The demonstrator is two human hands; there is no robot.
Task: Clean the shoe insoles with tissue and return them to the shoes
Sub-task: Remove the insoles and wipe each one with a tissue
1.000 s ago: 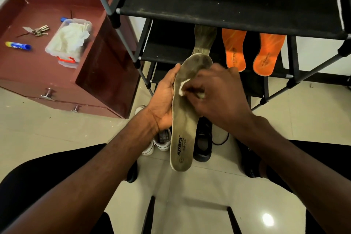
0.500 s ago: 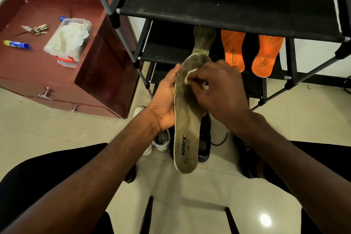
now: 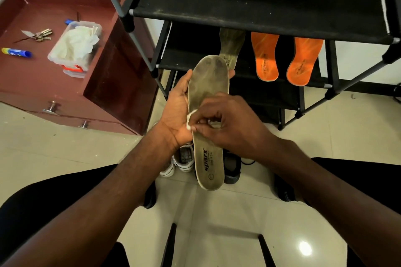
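1. Since the earlier frames, the right hand (image 3: 230,123) and its tissue (image 3: 191,119) have slid from the toe end of the insole (image 3: 207,115) down to its middle, at the left edge.
2. At 12 o'clock stands a black shoe rack (image 3: 249,6); on its lower shelf lie a second grey insole (image 3: 231,46) and, to its right, two orange insoles (image 3: 286,58). At 10 o'clock a red cabinet (image 3: 108,84) carries a clear box of tissues (image 3: 74,46), keys (image 3: 41,34) and a blue tube (image 3: 16,52).
3. White sneakers (image 3: 183,159) and a dark shoe (image 3: 232,168) sit on the floor under the held insole, partly hidden by it.
4. The left hand (image 3: 176,112) cups the insole from behind at 9 o'clock, with fingertips showing past the far edge near the toe.
5. The right hand reaches in from 3 o'clock, fingers curled and pinching the tissue against the insole.
6. The insole points toe-up toward 12, heel toward 6, printed side facing the camera.
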